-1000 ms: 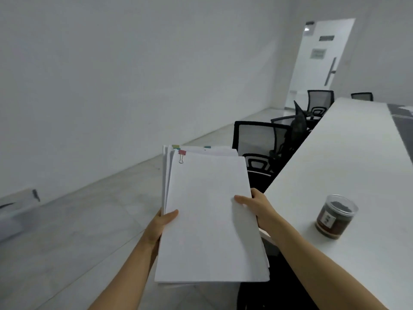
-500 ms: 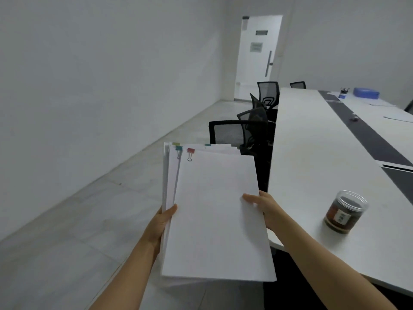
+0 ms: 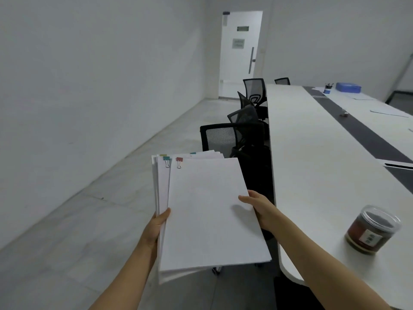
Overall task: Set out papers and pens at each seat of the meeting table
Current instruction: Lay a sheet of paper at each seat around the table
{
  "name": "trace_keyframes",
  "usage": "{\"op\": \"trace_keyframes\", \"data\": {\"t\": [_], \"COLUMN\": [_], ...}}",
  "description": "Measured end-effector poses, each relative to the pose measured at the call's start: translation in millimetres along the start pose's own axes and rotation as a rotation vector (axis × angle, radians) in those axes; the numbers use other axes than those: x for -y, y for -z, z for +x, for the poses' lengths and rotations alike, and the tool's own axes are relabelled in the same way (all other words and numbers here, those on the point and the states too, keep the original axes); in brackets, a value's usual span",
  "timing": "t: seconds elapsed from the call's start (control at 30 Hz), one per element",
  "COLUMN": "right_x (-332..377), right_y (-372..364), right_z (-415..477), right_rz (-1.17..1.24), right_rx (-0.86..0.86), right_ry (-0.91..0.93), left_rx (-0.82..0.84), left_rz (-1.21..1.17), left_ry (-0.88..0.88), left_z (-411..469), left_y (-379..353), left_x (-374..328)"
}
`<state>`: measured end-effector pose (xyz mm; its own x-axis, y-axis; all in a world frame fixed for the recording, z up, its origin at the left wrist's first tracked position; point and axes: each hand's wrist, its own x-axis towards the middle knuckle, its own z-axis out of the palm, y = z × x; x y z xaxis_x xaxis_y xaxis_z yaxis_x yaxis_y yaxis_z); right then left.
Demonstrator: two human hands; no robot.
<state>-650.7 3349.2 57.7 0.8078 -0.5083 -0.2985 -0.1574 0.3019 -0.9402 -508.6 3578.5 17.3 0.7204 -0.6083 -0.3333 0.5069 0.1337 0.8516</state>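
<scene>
Now my left hand (image 3: 156, 227) grips the stack of white clipped paper sets (image 3: 210, 211) at its left edge, thumb on top; my right hand (image 3: 260, 209) pinches the top set's right edge, just left of the long white meeting table (image 3: 312, 166).

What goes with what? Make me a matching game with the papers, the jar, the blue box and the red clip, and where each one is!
Things
1. stack of papers
2. jar
3. blue box
4. red clip

Places
A. at the far end of the table
B. clipped on the top edge of the papers
C. held between the left hand and the right hand
D. standing upright at the near end of the table

Pairs: 1-C, 2-D, 3-A, 4-B
</scene>
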Motion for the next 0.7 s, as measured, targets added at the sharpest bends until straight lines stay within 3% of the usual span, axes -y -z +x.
{"op": "trace_keyframes", "data": {"t": [0.3,0.7], "right_x": [46,62], "right_y": [13,51], "right_z": [104,182], "right_rz": [-0.081,-0.005], "right_rx": [-0.129,-0.344], "right_ry": [0.007,-0.008], "left_rx": [0.077,0.235], "left_rz": [0.042,0.107], "left_ry": [-0.031,0.076], "left_z": [119,261], "left_y": [-33,-68], "left_x": [-52,-68]}}
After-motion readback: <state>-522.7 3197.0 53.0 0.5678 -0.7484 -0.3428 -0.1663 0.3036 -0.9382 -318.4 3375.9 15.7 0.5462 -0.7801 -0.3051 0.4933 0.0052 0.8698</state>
